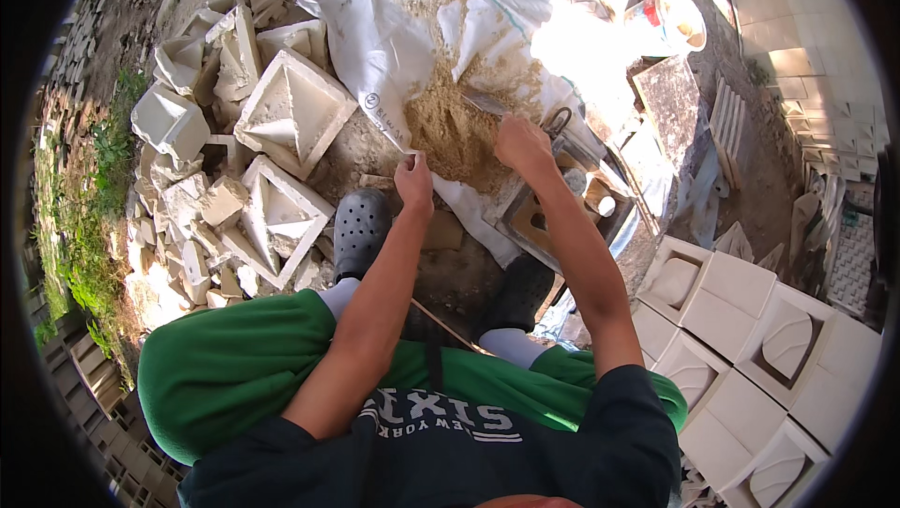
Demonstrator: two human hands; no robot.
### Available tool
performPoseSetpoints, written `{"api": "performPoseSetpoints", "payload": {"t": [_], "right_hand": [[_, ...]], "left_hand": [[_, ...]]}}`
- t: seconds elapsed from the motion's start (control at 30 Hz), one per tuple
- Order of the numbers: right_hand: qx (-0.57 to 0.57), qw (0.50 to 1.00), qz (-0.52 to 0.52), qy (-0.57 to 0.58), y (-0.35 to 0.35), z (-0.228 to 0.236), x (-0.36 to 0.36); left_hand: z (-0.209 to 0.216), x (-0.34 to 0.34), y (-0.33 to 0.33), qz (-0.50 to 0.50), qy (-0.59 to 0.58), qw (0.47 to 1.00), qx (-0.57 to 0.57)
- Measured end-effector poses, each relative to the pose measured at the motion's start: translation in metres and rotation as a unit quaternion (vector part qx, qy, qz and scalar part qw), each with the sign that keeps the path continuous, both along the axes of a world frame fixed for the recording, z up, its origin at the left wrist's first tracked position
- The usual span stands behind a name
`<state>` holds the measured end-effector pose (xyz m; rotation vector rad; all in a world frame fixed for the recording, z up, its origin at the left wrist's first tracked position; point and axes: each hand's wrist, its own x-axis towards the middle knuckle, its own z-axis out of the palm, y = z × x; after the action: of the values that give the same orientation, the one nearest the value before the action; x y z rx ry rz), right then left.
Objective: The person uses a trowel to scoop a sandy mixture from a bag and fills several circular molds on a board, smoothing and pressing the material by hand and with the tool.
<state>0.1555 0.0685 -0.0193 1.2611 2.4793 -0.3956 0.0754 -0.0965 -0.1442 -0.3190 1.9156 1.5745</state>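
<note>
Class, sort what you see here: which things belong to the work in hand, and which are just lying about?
Seemingly in the work:
white sack, pinched by left hand
trowel, in right hand
sand

Apparently lying about:
heaped blocks
bucket
stacked white blocks

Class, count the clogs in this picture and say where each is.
2. The left clog, grey, is near the left hand; the right clog, in shade, is below the right hand in the picture. Others may be hidden.
</note>
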Motion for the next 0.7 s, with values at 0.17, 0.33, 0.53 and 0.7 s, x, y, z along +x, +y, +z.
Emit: {"api": "performPoseSetpoints", "payload": {"t": [0.17, 0.33, 0.53, 0.7], "right_hand": [[-0.037, 0.999, -0.014, -0.032, 0.052, -0.003, -0.009], [-0.018, 0.995, -0.029, 0.089, -0.006, -0.043, 0.003], [-0.035, 0.983, -0.152, 0.100, -0.029, -0.008, 0.020], [-0.005, 0.968, -0.224, 0.108, -0.047, -0.038, 0.023]], "left_hand": [[-0.001, 0.002, 0.003, -0.007, -0.013, 1.000, 0.024], [0.007, -0.002, -0.002, 0.013, -0.015, 1.000, -0.005], [0.000, -0.002, 0.000, 0.009, -0.010, 1.000, 0.023], [0.015, 0.007, 0.006, 0.009, -0.032, 0.998, 0.053]]}}
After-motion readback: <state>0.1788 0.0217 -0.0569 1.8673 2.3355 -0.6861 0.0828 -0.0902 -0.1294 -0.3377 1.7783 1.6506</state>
